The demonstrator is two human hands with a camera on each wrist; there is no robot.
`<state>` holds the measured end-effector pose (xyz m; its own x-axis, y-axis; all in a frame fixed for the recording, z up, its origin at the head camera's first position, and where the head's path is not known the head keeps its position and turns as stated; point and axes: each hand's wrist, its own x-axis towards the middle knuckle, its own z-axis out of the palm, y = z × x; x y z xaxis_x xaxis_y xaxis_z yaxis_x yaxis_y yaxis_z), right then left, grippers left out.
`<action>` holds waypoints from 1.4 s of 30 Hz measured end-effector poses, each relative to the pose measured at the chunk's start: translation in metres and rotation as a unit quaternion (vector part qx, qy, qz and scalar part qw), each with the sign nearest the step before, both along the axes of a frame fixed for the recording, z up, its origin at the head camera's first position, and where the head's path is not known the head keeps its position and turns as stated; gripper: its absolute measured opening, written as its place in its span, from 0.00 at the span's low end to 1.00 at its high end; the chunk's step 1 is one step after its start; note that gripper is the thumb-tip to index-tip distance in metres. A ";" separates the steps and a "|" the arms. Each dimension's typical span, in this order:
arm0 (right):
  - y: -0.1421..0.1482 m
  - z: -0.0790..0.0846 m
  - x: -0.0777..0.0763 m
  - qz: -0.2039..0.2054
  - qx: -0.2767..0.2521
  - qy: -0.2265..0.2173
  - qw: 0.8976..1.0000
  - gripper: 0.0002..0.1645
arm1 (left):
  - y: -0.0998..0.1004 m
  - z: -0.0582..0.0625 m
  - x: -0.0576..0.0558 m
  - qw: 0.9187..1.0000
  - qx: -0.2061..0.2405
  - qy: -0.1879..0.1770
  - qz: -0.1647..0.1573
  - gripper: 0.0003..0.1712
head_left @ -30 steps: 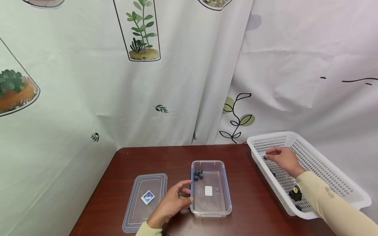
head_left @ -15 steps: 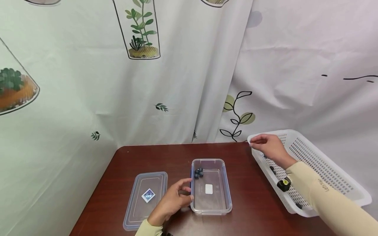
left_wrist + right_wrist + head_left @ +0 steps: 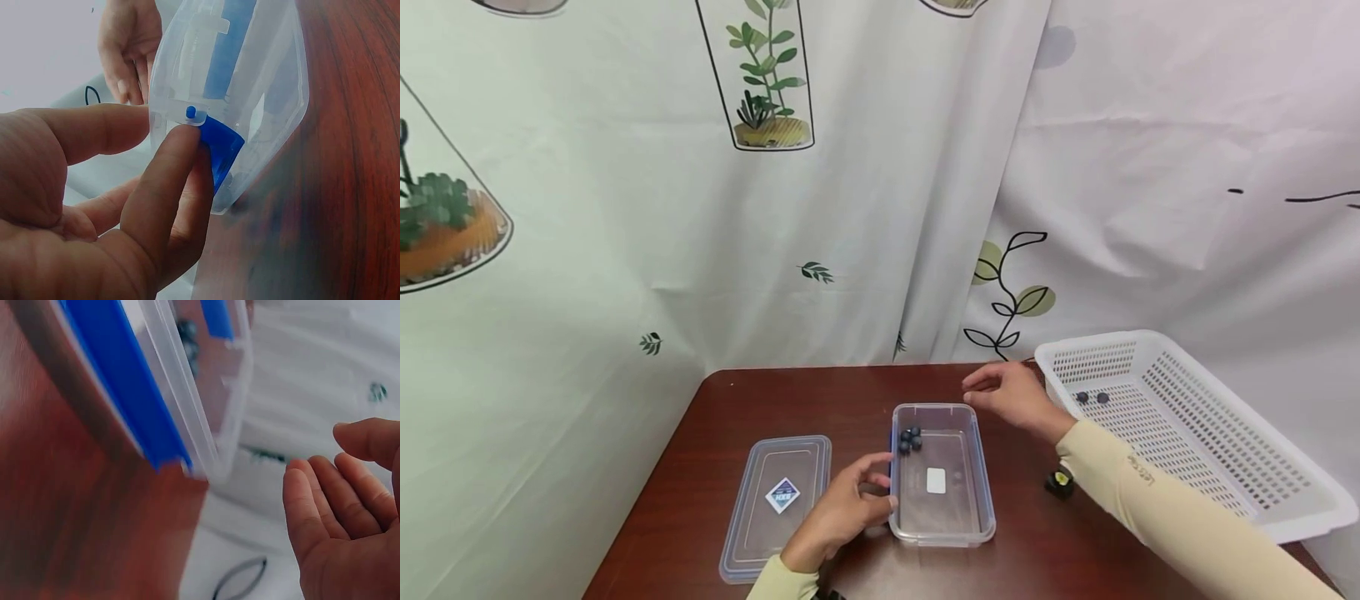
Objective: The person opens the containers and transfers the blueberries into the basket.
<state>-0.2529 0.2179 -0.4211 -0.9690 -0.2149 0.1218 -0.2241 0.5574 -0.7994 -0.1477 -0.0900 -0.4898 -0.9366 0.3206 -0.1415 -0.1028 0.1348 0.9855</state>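
Note:
A clear plastic food container [image 3: 958, 508] stands on the table with several blueberries [image 3: 911, 440] gathered in its far left corner. My left hand [image 3: 842, 508] holds its left side, fingers bent. In the left wrist view, fingertips [image 3: 187, 134] touch the side at the blue latch [image 3: 220, 147]. Beyond the container's far right corner, my right hand [image 3: 1011, 396] hovers with fingers loosely bent. In the right wrist view its thumb and fingers [image 3: 303, 506] stand apart, and nothing shows between them. Two blueberries [image 3: 1093, 398] lie in the white basket [image 3: 1210, 400].
The clear lid [image 3: 775, 542], with a diamond-shaped sticker, lies left of the container. A dark red-brown table [image 3: 842, 396] carries everything, its far edge against a printed curtain [image 3: 865, 192]. My right forearm [image 3: 1172, 500] crosses the basket's near side and hides part of it.
My right hand has risen from inside the basket and moved left over its rim, towards the container. The left hand keeps its place at the container.

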 end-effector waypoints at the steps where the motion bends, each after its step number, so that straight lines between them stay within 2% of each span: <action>1: -0.007 -0.002 0.001 0.004 0.001 -0.002 1.000 0.12 | 0.000 0.000 0.000 1.000 0.000 0.001 0.000 0.40; 6: -0.039 -0.020 0.006 0.031 0.012 -0.008 0.999 0.11 | 0.000 0.002 0.002 1.000 -0.001 0.001 0.002 0.39; 11: -0.062 -0.039 0.007 0.073 0.030 0.012 0.997 0.10 | 0.000 0.002 0.003 1.000 0.009 0.004 0.003 0.39; 16: -0.073 -0.051 0.007 0.077 0.043 0.022 0.996 0.06 | 0.000 0.002 0.003 1.000 0.015 0.001 0.000 0.40; 23: -0.081 -0.057 0.010 0.068 0.072 0.022 0.995 0.06 | -0.001 -0.001 0.003 1.000 0.015 0.001 -0.001 0.40; 28: -0.084 -0.060 0.009 0.083 0.095 0.047 0.991 0.06 | -0.002 -0.001 0.002 1.000 0.016 -0.001 -0.001 0.39; 34: -0.087 -0.064 0.009 0.095 0.094 0.070 0.989 0.06 | -0.001 -0.001 0.002 1.000 0.013 0.002 0.000 0.40; 42: -0.091 -0.077 0.006 0.107 0.108 0.088 0.984 0.07 | -0.001 0.000 0.002 1.000 0.008 0.000 0.000 0.40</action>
<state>-0.2465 0.1270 -0.4985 -0.8670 -0.4506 0.2127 -0.4789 0.6358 -0.6053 -0.1456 -0.0909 -0.4895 -0.9364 0.3237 -0.1355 -0.1021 0.1182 0.9877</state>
